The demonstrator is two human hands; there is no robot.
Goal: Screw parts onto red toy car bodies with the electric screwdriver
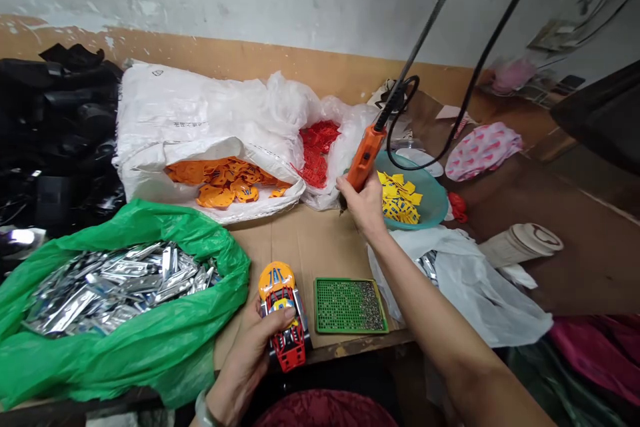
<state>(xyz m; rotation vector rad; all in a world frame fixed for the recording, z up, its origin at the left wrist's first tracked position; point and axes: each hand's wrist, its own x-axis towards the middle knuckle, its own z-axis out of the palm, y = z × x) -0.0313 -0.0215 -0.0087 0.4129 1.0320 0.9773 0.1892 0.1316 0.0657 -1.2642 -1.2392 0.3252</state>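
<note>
An orange, yellow and red toy car (283,310) is in my left hand (250,340), its orange end pointing away from me and my thumb on its middle. My right hand (367,205) is wrapped round an orange electric screwdriver (365,157), whose cable and spring rise to the upper right. The dark tip of the tool points down over the cardboard (300,237), apart from the car. Right of the car lies a green perforated tray (345,307) with small screws, most of them at its right side.
A green bag (190,347) of silvery parts is at left, black parts (60,140) behind it. White sacks (190,107) hold orange and red pieces. At right are a teal bowl (435,197) of yellow pieces, a plastic bag (470,280) and a whitish cup (520,245).
</note>
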